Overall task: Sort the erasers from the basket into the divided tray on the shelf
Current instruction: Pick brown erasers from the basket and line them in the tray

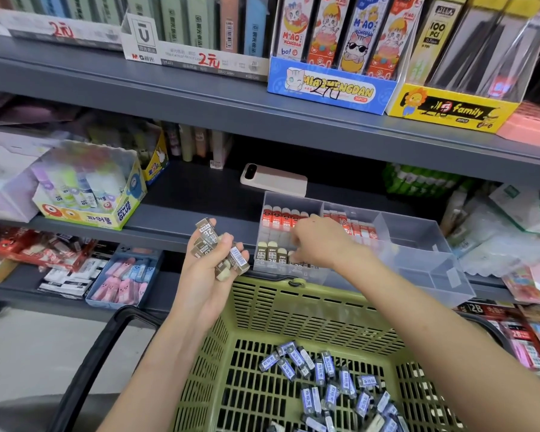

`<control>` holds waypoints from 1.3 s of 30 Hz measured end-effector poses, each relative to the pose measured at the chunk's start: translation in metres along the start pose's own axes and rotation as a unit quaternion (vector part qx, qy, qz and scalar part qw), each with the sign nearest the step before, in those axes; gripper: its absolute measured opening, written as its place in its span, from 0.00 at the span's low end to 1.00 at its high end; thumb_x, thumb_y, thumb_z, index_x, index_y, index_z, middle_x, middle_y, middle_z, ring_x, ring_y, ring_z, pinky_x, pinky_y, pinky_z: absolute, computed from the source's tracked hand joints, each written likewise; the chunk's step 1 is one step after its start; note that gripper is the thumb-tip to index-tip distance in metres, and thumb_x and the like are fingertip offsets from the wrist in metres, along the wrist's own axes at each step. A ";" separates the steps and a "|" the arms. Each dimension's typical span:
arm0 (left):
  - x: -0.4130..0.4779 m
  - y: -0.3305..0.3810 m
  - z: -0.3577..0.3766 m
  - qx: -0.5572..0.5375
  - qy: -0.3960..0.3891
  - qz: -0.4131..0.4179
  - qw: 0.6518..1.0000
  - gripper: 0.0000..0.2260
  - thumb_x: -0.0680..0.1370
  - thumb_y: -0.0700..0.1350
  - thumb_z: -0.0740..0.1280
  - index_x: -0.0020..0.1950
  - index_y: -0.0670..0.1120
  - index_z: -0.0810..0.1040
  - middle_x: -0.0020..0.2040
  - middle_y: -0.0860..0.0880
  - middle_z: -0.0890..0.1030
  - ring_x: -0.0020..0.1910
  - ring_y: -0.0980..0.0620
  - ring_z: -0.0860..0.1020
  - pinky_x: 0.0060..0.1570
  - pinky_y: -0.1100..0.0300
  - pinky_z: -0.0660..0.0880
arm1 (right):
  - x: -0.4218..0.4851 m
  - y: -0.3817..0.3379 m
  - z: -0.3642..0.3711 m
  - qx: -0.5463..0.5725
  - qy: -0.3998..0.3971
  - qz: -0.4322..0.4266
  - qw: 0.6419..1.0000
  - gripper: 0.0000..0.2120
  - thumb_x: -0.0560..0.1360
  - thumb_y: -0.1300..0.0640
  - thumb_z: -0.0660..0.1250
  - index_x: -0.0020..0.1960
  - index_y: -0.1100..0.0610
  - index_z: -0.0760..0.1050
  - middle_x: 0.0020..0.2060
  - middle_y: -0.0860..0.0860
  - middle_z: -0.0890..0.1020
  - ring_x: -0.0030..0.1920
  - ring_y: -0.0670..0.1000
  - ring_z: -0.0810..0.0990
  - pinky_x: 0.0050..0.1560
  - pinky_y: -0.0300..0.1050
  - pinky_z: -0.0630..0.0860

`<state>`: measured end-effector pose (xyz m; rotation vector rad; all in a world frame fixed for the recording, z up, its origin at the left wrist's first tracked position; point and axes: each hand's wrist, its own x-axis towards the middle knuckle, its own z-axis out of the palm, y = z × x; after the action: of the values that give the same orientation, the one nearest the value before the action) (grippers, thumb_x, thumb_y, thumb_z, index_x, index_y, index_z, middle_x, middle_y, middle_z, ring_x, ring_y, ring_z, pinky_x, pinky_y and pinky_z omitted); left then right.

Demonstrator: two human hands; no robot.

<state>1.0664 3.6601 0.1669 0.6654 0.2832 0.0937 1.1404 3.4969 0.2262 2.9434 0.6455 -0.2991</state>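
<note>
My left hand is raised in front of the shelf, shut on a bunch of brown-sleeved erasers. My right hand reaches into the front left compartment of the clear divided tray, fingers down among a row of upright brown erasers; whether it holds one is hidden. Red-sleeved erasers fill the back compartments. The right compartments hold nothing. Below, the green basket holds several blue-sleeved erasers.
A white phone lies on the shelf behind the tray. A glue-stick box stands to the left. Boxes of other erasers sit on the lower shelf. A black basket handle hangs at the left.
</note>
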 end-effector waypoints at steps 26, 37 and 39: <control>-0.003 0.002 0.002 -0.022 -0.023 0.003 0.999 0.18 0.67 0.37 0.69 0.56 0.46 0.75 0.36 0.48 0.82 0.37 0.50 0.83 0.39 0.58 0.79 | -0.004 -0.012 0.016 0.256 0.076 0.060 0.962 0.14 0.73 0.53 0.70 0.56 0.57 0.78 0.48 0.52 0.82 0.44 0.48 0.76 0.51 0.41 0.73; -0.005 0.001 0.007 -0.018 -0.063 0.030 0.997 0.18 0.68 0.36 0.67 0.56 0.46 0.71 0.37 0.48 0.83 0.47 0.47 0.84 0.42 0.58 0.80 | -0.041 -0.062 0.012 0.423 0.133 -0.007 0.896 0.05 0.70 0.53 0.72 0.44 0.51 0.79 0.36 0.47 0.82 0.35 0.42 0.76 0.45 0.48 0.78; -0.008 -0.001 0.007 0.020 -0.081 0.044 0.996 0.19 0.68 0.35 0.68 0.57 0.47 0.71 0.37 0.49 0.81 0.45 0.50 0.83 0.44 0.60 0.79 | -0.043 -0.060 0.012 0.394 0.157 -0.019 0.906 0.05 0.71 0.51 0.69 0.43 0.52 0.79 0.38 0.45 0.82 0.36 0.42 0.77 0.42 0.45 0.77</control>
<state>1.0612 3.6542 0.1735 0.7218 0.0998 0.1182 1.0741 3.5320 0.2195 3.8148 0.7580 -0.0926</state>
